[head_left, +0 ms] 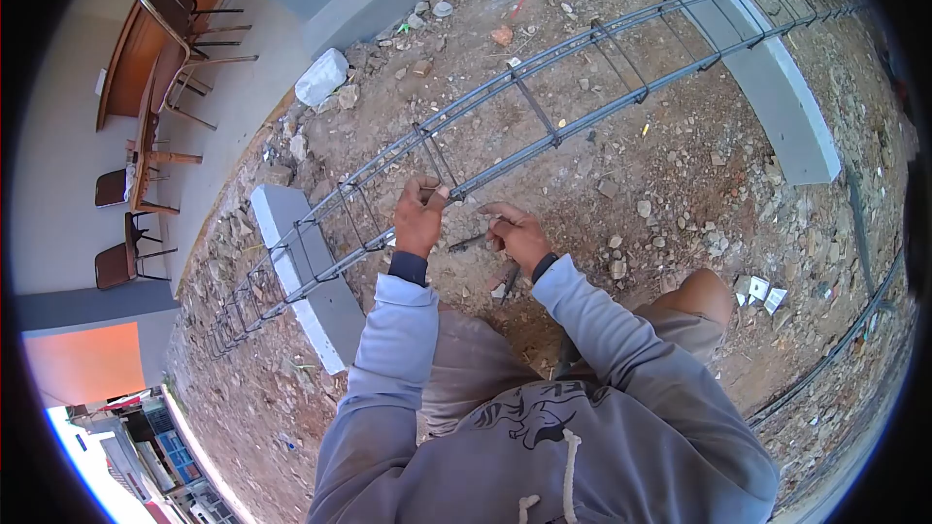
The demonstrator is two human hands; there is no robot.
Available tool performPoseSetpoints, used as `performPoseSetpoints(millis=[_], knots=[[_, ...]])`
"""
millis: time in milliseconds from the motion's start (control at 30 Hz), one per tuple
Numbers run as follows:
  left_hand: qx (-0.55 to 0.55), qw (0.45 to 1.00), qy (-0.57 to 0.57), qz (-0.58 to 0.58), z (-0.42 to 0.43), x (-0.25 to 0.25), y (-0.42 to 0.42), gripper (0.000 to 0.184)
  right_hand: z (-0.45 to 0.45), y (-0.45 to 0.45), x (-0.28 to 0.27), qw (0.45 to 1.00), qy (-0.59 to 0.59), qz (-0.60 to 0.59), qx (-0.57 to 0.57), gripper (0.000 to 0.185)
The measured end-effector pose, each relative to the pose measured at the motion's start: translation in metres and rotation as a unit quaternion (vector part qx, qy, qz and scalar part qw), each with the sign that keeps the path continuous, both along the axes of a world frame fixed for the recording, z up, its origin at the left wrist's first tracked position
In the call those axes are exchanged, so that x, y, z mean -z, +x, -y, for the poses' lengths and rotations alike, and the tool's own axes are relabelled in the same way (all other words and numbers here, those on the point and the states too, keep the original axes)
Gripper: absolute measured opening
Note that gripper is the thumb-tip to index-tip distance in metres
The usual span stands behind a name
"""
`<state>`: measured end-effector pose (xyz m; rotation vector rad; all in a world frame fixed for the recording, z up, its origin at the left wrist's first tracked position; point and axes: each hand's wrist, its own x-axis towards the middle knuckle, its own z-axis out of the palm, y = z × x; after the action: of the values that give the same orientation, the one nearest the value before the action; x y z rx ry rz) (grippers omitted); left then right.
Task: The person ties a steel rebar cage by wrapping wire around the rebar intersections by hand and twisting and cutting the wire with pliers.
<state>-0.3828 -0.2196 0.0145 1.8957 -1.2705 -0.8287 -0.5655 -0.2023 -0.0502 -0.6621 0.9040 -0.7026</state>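
A long rebar cage of straight bars and square stirrups runs diagonally across two concrete-coloured supports. My left hand is at its near bars, with thumb and forefinger pinched beside a stirrup. Whatever lies between those fingertips is too small to make out. Just right of it, below the near bar, my right hand is curled with the forefinger stretched toward the left. A dark, slim hand tool sticks out at its left side and appears gripped in the curled fingers, which partly hide it.
One grey support block stands at the left, another at the upper right. Rubble and stones cover the ground, including a large white stone. Chairs stand on a paved floor at upper left. Dark cable lies at right.
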Motion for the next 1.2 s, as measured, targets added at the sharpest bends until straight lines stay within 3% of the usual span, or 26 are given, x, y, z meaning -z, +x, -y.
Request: performPoseSetpoints(millis=[400,600,700,800,967,1200], knots=[[0.063,0.995,-0.068,-0.028,0.005,-0.004,0.002,0.043,0.009,0.033,0.002,0.997,0.029,0.06,0.043,0.028],[0.026,0.975,-0.027,-0.221,0.017,-0.008,0.011,0.04,0.009,0.042,0.012,0.999,0.0,0.0,0.046,0.025],[-0.011,0.964,0.048,-0.261,0.025,-0.009,0.022,0.038,0.011,0.044,0.01,0.998,-0.014,0.005,0.06,0.023],[-0.012,0.954,-0.01,-0.3,0.023,-0.009,0.019,0.034,0.014,0.045,0.015,0.997,-0.037,0.008,0.065,0.023],[0.018,0.98,-0.057,-0.191,0.015,0.0,0.014,0.026,0.015,0.048,0.026,0.995,-0.063,0.001,0.078,0.025],[0.023,0.996,-0.062,-0.06,0.014,-0.004,0.014,0.024,0.017,0.049,0.014,0.954,-0.208,-0.203,0.076,0.024]])
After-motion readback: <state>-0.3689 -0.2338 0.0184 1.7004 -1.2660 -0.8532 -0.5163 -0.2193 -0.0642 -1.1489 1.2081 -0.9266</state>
